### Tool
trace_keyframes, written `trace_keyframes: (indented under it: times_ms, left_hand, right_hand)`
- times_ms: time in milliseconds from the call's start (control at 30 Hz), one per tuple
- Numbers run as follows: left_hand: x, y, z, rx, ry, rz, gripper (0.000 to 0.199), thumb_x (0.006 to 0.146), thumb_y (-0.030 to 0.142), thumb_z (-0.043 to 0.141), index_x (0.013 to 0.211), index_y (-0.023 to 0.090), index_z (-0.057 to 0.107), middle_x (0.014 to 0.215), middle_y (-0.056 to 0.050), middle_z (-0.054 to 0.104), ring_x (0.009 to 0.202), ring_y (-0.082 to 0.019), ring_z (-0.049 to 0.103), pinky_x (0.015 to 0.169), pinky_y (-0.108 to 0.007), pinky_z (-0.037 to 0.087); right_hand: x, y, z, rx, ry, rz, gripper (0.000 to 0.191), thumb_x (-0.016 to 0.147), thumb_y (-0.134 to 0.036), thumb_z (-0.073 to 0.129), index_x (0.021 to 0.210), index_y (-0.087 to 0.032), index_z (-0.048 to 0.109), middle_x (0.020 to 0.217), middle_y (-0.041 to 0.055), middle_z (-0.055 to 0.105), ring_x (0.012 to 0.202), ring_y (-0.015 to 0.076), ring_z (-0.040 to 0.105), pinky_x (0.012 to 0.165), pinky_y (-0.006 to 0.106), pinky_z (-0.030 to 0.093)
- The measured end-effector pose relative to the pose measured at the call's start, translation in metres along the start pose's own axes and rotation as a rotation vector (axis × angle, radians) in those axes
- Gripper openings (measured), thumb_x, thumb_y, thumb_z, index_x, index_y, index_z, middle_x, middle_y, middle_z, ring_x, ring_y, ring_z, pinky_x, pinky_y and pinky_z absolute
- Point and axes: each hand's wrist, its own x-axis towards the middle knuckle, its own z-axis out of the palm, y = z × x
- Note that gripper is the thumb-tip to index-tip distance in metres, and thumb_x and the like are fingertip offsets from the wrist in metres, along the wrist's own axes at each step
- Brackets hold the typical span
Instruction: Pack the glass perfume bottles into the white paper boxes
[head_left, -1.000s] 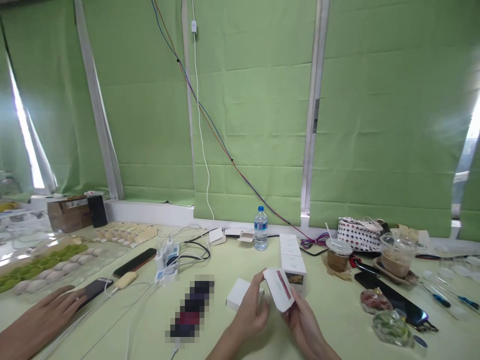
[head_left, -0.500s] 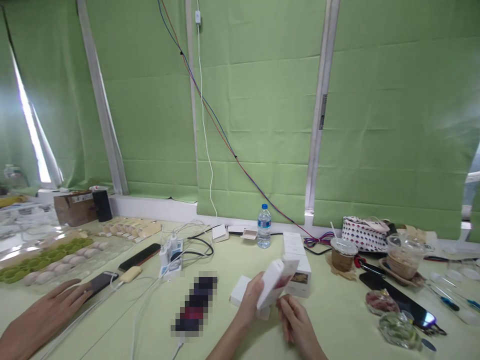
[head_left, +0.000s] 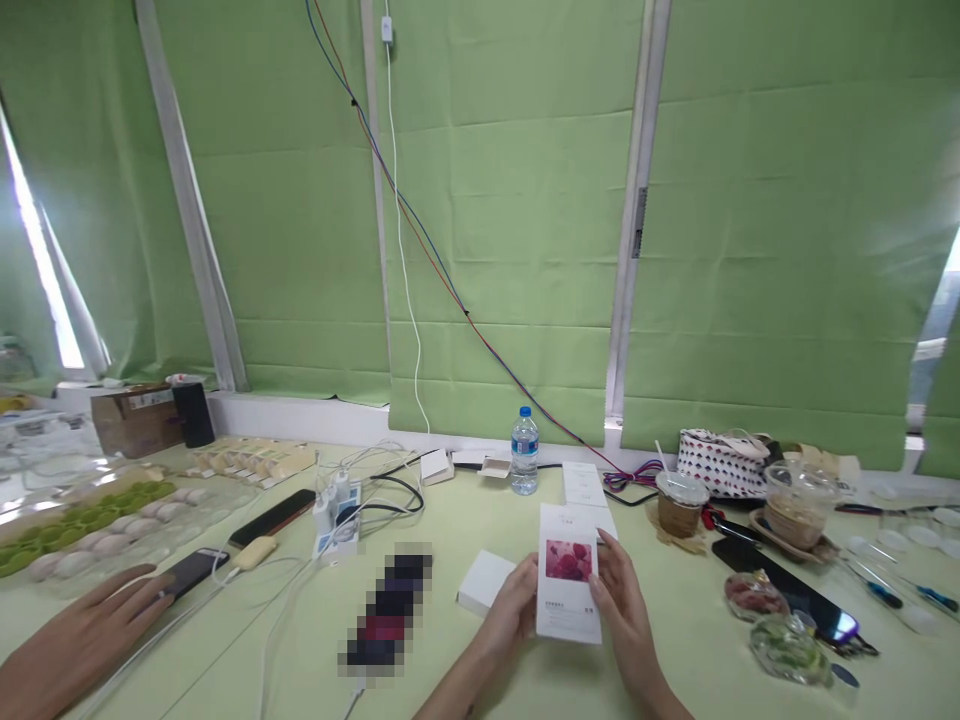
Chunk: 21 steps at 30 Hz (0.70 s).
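Between my two hands is a white box (head_left: 568, 520) with a picture of deep pink flowers and small print on its face. My left hand (head_left: 508, 610) grips its left edge, the fingers partly behind it. My right hand (head_left: 624, 600) closes on the right edge, with the thumb on the printed front. A plain white box (head_left: 484, 580) lies flat on the table just left of my left hand. Behind the held box stands a row of white boxes (head_left: 583, 485), partly hidden by it.
Another person's hand (head_left: 90, 625) rests at a phone (head_left: 196, 572) on the left. Charging cables run from a power strip (head_left: 337, 540). A pixelated phone (head_left: 388, 612) lies left of me; a water bottle (head_left: 525, 455) stands behind. Rightward are a drink cup (head_left: 681, 510) and a dark phone (head_left: 787, 590).
The printed box has turned so its flower picture faces me. My right hand has risen from below and taken hold of its right edge. The view has shifted slightly.
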Motion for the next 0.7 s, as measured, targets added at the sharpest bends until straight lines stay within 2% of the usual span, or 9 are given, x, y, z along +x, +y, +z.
trace_keyframes:
  times_ms: [67,167,300,367,467,533,567,633,700]
  left_hand:
    - [0.002,-0.001,-0.001,-0.112,-0.09,-0.061,0.043,0.098,0.028,0.023,0.127,0.041,0.051,0.088,0.007,0.076,0.087,-0.018,0.071,0.063,-0.035,0.055]
    - [0.006,-0.005,-0.012,-0.191,-0.194,-0.038,0.043,0.096,0.03,0.032,0.136,0.043,0.039,0.104,0.008,0.073,0.093,-0.017,0.068,0.067,-0.033,0.055]
    - [0.009,-0.009,-0.024,-0.203,-0.213,-0.018,0.04,0.093,0.043,0.035,0.13,0.039,0.05,0.104,0.004,0.073,0.102,-0.023,0.064,0.076,-0.04,0.052]
    - [0.01,-0.004,-0.028,-0.301,-0.248,-0.03,0.046,0.09,0.055,0.034,0.127,0.036,0.054,0.103,0.001,0.072,0.103,-0.025,0.064,0.078,-0.042,0.05]
    - [0.011,0.011,-0.035,-0.542,-0.433,-0.029,0.066,0.073,0.072,0.049,0.126,0.034,0.053,0.108,-0.001,0.069,0.104,-0.029,0.062,0.082,-0.045,0.048]
    - [0.009,0.02,-0.039,-0.659,-0.572,-0.011,0.073,0.064,0.07,0.061,0.126,0.034,0.05,0.111,-0.001,0.068,0.107,-0.03,0.06,0.088,-0.046,0.045]
    - [0.008,0.023,-0.04,-0.695,-0.614,-0.004,0.071,0.065,0.066,0.064,0.126,0.034,0.049,0.113,0.0,0.067,0.108,-0.03,0.059,0.091,-0.047,0.043]
    - [0.005,0.022,-0.037,-0.743,-0.637,0.009,0.065,0.068,0.057,0.068,0.125,0.032,0.047,0.116,-0.002,0.065,0.11,-0.029,0.058,0.097,-0.046,0.04]
    - [0.003,0.015,-0.03,-0.76,-0.603,0.017,0.066,0.069,0.048,0.071,0.126,0.028,0.044,0.118,-0.006,0.063,0.111,-0.028,0.058,0.1,-0.045,0.039]
  right_hand:
    - [0.0,0.001,-0.001,-0.008,-0.041,0.025,0.056,0.083,-0.044,0.063,0.133,-0.027,0.045,0.132,0.0114,0.056,0.115,0.0281,0.057,0.088,0.036,0.052]
    - [-0.002,0.004,0.002,-0.032,-0.097,0.077,0.052,0.084,-0.046,0.061,0.132,-0.03,0.048,0.135,0.008,0.055,0.117,0.0274,0.056,0.087,0.035,0.052]
    - [-0.006,0.011,0.01,0.068,-0.086,0.117,0.049,0.08,-0.05,0.064,0.125,-0.031,0.054,0.13,0.0067,0.059,0.115,0.026,0.057,0.086,0.034,0.051]
    - [-0.006,0.012,0.012,0.167,-0.097,0.189,0.052,0.078,-0.05,0.067,0.124,-0.031,0.052,0.123,0.0064,0.063,0.109,0.0251,0.061,0.082,0.033,0.05]
    - [-0.003,0.01,0.01,0.271,-0.182,0.303,0.057,0.076,-0.049,0.069,0.126,-0.032,0.046,0.107,0.0043,0.07,0.09,0.0226,0.067,0.074,0.031,0.05]
    - [-0.001,0.007,0.008,0.25,-0.235,0.336,0.055,0.076,-0.051,0.069,0.122,-0.031,0.047,0.094,0.0021,0.072,0.077,0.0207,0.066,0.068,0.029,0.048]
    - [0.0,0.007,0.006,0.207,-0.249,0.339,0.053,0.076,-0.053,0.067,0.12,-0.03,0.049,0.087,0.001,0.072,0.072,0.0199,0.065,0.065,0.028,0.047]
    - [0.001,0.007,0.004,0.073,-0.26,0.308,0.047,0.079,-0.056,0.063,0.115,-0.028,0.052,0.079,-0.0001,0.07,0.069,0.0201,0.064,0.064,0.028,0.046]
    - [0.0,0.009,0.003,-0.08,-0.24,0.223,0.042,0.083,-0.056,0.058,0.112,-0.027,0.052,0.08,0.0009,0.07,0.074,0.0221,0.064,0.068,0.03,0.048]
